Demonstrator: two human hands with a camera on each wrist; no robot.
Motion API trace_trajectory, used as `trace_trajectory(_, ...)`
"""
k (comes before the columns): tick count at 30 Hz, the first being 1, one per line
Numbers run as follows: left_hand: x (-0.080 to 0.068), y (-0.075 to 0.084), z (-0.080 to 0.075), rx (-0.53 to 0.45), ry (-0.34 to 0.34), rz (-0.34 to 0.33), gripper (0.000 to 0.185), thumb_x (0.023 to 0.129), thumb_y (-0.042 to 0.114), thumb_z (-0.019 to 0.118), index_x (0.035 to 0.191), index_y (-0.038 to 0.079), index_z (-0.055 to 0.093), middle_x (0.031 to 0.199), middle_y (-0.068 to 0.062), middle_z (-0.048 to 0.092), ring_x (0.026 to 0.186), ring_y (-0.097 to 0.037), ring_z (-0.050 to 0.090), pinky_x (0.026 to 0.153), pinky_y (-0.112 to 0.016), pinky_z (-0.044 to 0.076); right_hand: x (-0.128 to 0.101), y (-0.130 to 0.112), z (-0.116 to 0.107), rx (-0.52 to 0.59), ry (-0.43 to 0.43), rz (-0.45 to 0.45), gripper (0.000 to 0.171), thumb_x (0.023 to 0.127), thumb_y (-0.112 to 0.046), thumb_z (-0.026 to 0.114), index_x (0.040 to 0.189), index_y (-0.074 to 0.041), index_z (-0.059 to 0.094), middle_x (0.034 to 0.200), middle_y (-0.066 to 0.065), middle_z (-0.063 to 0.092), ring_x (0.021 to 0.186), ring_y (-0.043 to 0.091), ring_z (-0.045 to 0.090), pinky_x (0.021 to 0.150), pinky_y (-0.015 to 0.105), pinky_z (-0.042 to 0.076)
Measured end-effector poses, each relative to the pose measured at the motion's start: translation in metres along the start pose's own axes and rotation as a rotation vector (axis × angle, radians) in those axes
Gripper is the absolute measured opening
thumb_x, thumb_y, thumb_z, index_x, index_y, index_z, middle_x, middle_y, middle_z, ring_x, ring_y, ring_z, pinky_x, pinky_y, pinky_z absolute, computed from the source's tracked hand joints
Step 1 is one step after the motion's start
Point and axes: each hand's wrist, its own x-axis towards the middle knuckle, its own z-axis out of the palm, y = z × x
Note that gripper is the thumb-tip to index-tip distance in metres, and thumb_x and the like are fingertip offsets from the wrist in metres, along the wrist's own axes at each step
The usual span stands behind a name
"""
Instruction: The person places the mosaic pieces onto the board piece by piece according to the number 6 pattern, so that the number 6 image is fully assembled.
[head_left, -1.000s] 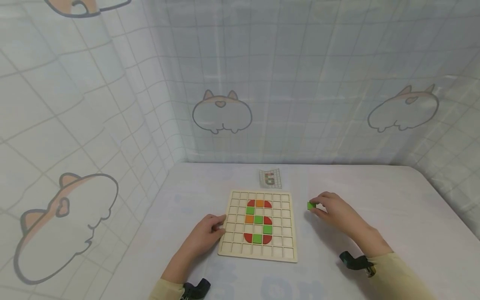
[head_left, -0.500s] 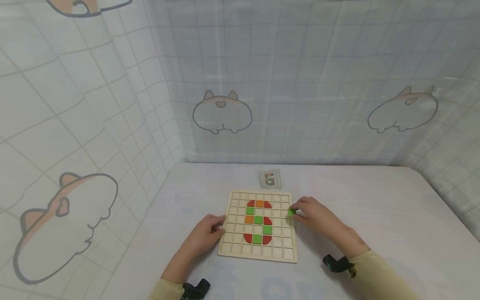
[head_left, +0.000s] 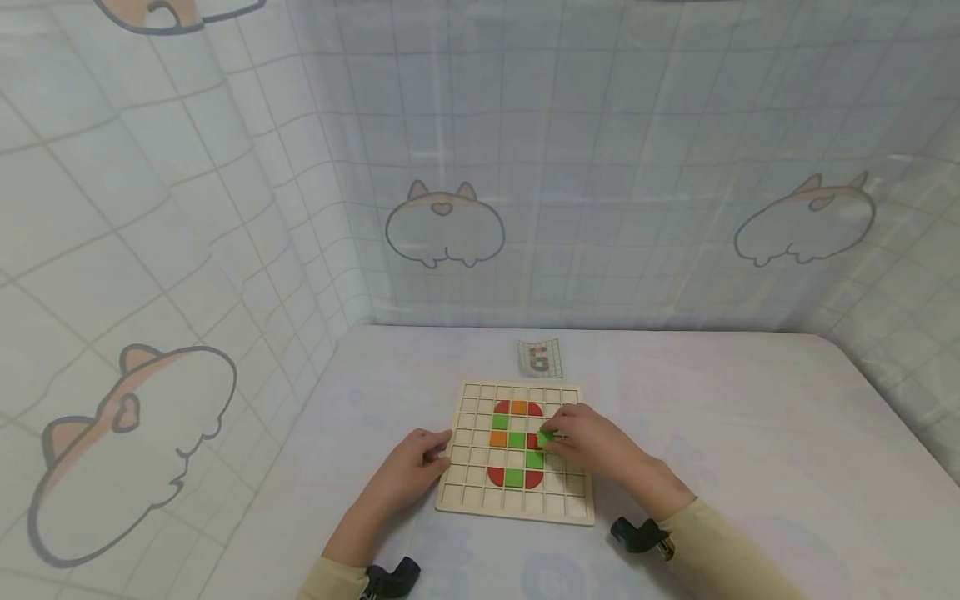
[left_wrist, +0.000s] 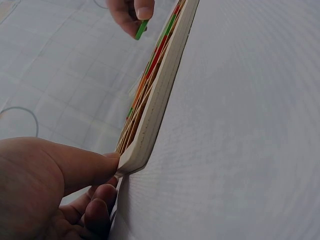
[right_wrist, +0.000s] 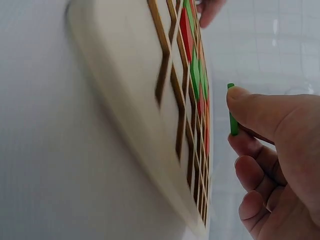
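A square wooden grid board (head_left: 517,511) lies on the table. Red rounded-corner pieces and green and orange square tiles fill several of its middle cells. My left hand (head_left: 412,468) rests at the board's left edge, thumb (left_wrist: 95,167) and fingertips touching it. Over the right-middle cells, my right hand (head_left: 596,442) pinches a green square tile (head_left: 545,437) between thumb and fingers. From the right wrist view, this green tile (right_wrist: 232,110) is edge-on and held above the board surface, with the other fingers loosely curled.
Behind the board lies a small printed pattern card (head_left: 540,358) with a grid and a coloured figure. A white cloth (head_left: 750,417) covers the table. Curtains with cartoon animals (head_left: 444,229) hang at the back and sides. Each wrist carries a black camera mount (head_left: 636,536).
My right hand has moved left from beside the board to above its filled cells, carrying the green tile. My left hand and the board have stayed where they were.
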Motion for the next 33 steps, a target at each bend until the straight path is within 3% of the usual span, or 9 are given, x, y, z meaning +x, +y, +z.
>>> trace_trajectory(7,0.000,0.002,0.000,-0.006,0.006,0.005,0.046,0.092,0.016,0.071,0.136,0.008,0.061,0.098,0.002,0.055,0.084,-0.014,0.049,0.071,-0.032,0.044,0.006,-0.016,0.013,0.004,0.004,-0.096,0.028,0.089,-0.027,0.075,0.112,-0.012,0.074,0.103,-0.004,0.063,0.099,0.014,0.055,0.084,0.031,0.049)
trace_trajectory(20,0.001,-0.001,0.000,-0.004,0.002,-0.003,0.046,0.092,0.016,0.071,0.136,0.009,0.061,0.098,0.002,0.054,0.084,-0.015,0.049,0.071,-0.032,0.044,0.021,-0.042,0.030,0.005,-0.005,-0.074,0.024,0.091,-0.030,0.074,0.109,-0.013,0.075,0.097,-0.006,0.062,0.089,0.009,0.055,0.079,0.028,0.049)
trace_trajectory(33,0.000,0.003,-0.002,-0.011,-0.010,-0.001,0.046,0.092,0.016,0.070,0.137,0.009,0.060,0.100,0.001,0.055,0.085,-0.015,0.049,0.071,-0.033,0.044,0.028,-0.049,0.039,-0.021,-0.001,-0.052,0.023,0.090,-0.033,0.074,0.106,-0.016,0.076,0.094,-0.008,0.059,0.082,0.006,0.052,0.076,0.026,0.048)
